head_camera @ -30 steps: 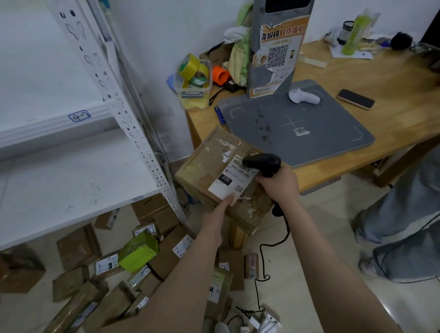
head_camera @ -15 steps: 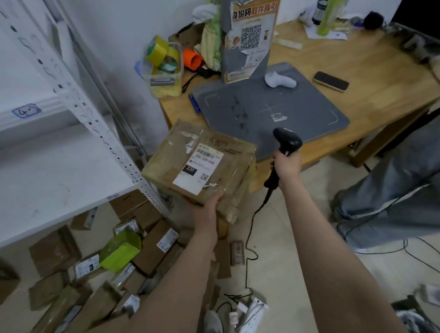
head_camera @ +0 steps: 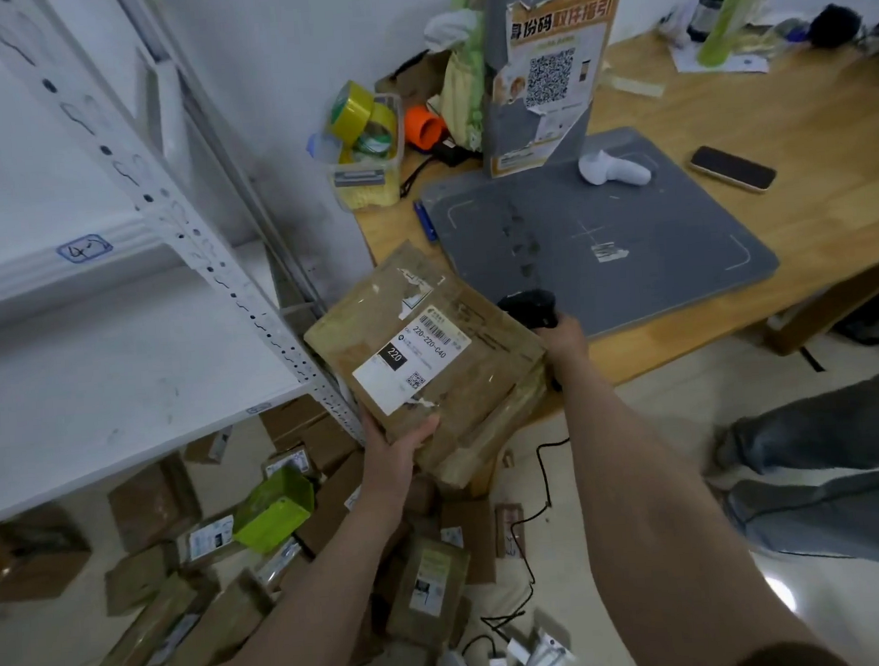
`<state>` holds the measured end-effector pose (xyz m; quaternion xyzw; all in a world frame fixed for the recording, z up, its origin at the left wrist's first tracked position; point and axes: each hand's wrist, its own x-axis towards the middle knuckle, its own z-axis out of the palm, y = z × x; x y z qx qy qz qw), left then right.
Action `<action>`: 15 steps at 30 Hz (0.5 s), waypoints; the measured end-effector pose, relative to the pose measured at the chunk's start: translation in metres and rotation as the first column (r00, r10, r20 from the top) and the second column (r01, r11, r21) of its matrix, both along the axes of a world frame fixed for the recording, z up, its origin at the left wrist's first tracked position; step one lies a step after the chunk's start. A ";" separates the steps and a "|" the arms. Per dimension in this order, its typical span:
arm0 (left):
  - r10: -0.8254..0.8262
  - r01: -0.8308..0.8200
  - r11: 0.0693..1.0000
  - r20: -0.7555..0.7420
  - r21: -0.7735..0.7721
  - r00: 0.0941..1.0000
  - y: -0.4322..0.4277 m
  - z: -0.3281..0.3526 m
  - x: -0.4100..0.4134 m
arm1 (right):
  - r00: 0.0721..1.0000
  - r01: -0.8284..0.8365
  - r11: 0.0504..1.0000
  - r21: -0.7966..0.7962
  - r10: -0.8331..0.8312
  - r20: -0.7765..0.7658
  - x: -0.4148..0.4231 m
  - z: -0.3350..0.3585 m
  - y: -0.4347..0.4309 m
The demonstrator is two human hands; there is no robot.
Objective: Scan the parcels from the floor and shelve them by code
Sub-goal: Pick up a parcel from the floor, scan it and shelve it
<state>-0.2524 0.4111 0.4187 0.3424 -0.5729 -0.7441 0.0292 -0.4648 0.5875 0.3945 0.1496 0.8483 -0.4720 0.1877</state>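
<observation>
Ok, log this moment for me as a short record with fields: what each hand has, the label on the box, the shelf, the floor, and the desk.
left hand: left hand grips the near edge of the brown parcel, held up with its label facing the camera
right hand: right hand holds the black scanner beside the parcel
label: white label reads 220-220-C40, with 220 in a black box
shelf: white metal shelf, tag reads 4-something
floor: pile of parcels, one green box
desk: grey scan pad, white handheld scanner, phone

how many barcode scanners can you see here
2: a black corded scanner gripped in the right hand beside the held parcel, and a white scanner lying on the grey pad. Floor clutter may hide others.
</observation>
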 end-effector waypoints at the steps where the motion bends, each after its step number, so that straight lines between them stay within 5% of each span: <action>1: -0.003 0.003 1.000 -0.005 -0.003 1.000 -0.001 -0.002 0.000 | 1.000 -0.020 1.000 0.011 0.020 0.002 -0.005 -0.009 -0.001; 8: -0.023 0.023 1.000 -0.008 0.013 1.000 -0.007 -0.008 -0.002 | 0.997 -0.021 1.000 -0.004 0.021 -0.069 0.007 0.011 -0.011; 15: -0.030 0.030 0.999 -0.006 0.024 1.000 -0.009 -0.004 -0.003 | 0.915 0.245 0.960 -0.139 -0.276 -0.293 0.035 0.032 -0.008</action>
